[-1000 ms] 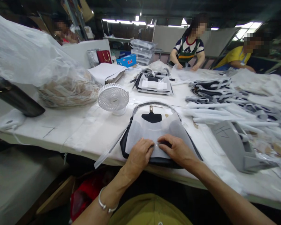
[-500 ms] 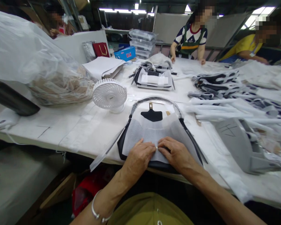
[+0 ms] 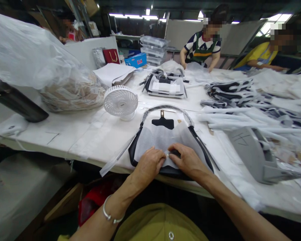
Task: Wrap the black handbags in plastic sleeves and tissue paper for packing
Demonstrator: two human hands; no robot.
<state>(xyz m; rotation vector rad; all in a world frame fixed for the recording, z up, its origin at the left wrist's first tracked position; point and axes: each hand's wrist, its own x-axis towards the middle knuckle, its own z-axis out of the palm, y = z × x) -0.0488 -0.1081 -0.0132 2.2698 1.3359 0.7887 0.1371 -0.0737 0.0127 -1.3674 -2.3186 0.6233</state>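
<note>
A black handbag lies on the table edge in front of me. Its front is covered by a white wrapping sheet, and its arched handle is wrapped in clear film. A black tab with a gold-coloured clasp sticks up beyond the sheet. At the sheet's lower middle, my left hand is closed, fingertips pinching the sheet. Opposite it, my right hand is closed too, thumb and forefinger pinched on the sheet. A tiny pale spot shows between the fingertips; I cannot make out what it is.
A white fan stands left of the bag, near a plastic-covered bundle and a dark bottle. Another wrapped bag lies behind. Wrapped straps and a grey tape dispenser are on the right. Two co-workers stand across the table.
My hands stay at the same part of the sheet, with the fingertips slightly shifted. The view has turned a little. The co-worker opposite now bends over a clear sheet.
</note>
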